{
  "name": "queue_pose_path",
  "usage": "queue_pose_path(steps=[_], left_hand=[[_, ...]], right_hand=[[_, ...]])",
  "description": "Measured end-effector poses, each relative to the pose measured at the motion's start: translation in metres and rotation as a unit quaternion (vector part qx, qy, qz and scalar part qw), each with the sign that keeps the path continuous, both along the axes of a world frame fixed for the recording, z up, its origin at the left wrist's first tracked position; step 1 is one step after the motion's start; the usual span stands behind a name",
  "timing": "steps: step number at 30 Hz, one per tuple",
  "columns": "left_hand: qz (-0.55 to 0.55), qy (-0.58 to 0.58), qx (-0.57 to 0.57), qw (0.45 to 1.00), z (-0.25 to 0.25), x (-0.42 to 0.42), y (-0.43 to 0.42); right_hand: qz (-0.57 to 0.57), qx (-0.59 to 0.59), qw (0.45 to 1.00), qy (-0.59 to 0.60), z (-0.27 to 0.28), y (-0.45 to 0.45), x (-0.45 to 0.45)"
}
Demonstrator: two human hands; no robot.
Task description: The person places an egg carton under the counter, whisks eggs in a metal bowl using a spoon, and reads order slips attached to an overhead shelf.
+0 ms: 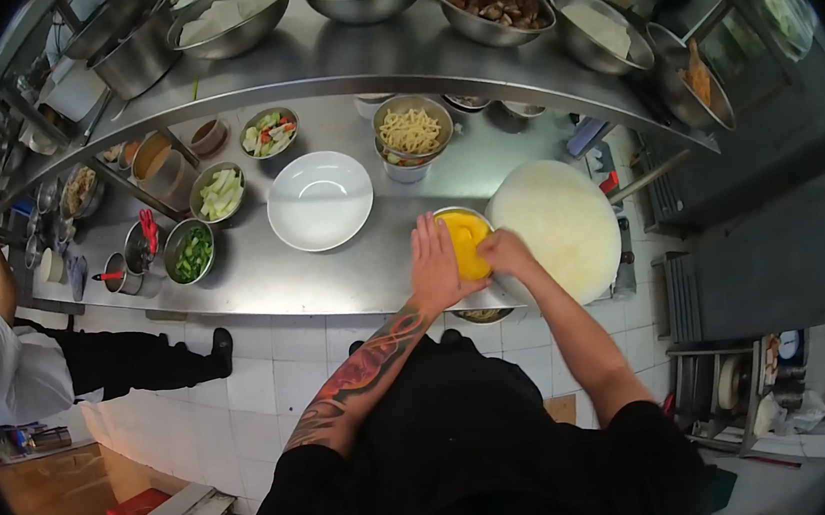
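A metal bowl (461,210) of yellow liquid like beaten egg (467,236) stands near the front edge of the steel counter. My left hand (435,263) is cupped against the bowl's left side, fingers straight and thumb round the near side. Closed over the bowl's right rim is my right hand (506,252); whatever its fingers hold is hidden. A large round white board (561,232) lies just right of the bowl. To the left sits a white plate (320,201) with nothing on it.
Behind are bowls of noodles (409,131) and chopped vegetables (269,134); green leaves (193,253) are further left. A raised steel shelf (352,63) carries several large bowls across the back. Another person (27,363) stands at far left, arms over the counter.
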State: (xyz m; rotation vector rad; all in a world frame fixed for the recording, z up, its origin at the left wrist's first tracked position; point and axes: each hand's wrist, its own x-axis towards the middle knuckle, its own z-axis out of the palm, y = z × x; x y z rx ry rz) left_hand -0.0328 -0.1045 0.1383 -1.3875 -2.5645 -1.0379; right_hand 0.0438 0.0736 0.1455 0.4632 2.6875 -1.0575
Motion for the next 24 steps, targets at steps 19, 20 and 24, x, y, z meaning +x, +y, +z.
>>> queue_pose_path(steps=[19, 20, 24], left_hand=[[-0.007, 0.019, -0.015, 1.000, -0.001, -0.002, -0.003], [-0.006, 0.019, -0.007, 1.000, 0.000, -0.003, -0.001], [-0.004, 0.013, 0.000, 1.000, -0.001, -0.003, 0.000]], right_hand=[[-0.017, -0.102, 0.993, 0.050, -0.012, -0.002, 0.004], [-0.091, -0.018, 0.995, 0.020, -0.009, 0.001, -0.001], [-0.121, -0.036, 0.988, 0.085, -0.013, 0.008, -0.001]])
